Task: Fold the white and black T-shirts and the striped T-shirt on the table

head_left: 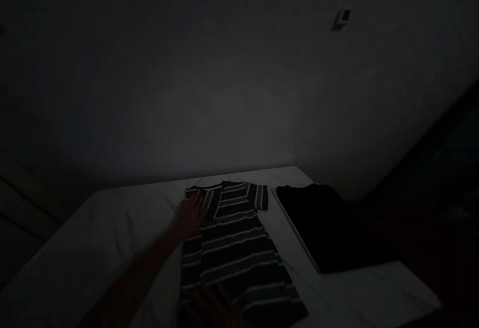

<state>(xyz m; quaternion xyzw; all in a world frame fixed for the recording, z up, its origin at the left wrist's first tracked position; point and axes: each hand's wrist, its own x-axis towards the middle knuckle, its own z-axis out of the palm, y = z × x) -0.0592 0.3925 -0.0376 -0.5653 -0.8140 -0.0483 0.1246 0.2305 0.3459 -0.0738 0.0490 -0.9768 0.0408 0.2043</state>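
Note:
A dark short-sleeved shirt (239,241) with green and white stripes lies flat on the marble-patterned table. Its left side is folded inward, with that sleeve lying over the body, while the right sleeve points outward. My left hand (192,213) rests on the folded part near the collar, fingers stretched out. Low in the picture, my right hand (215,305) is over the lower part of the shirt. It is very dim and blurred, but its fingers look extended and apart, with nothing seen in them.
A black piece of folded cloth (331,228) lies on the right side of the table (127,228). Behind the table rises a plain wall (224,98) carrying a small switch or socket box (343,16). The light is very low.

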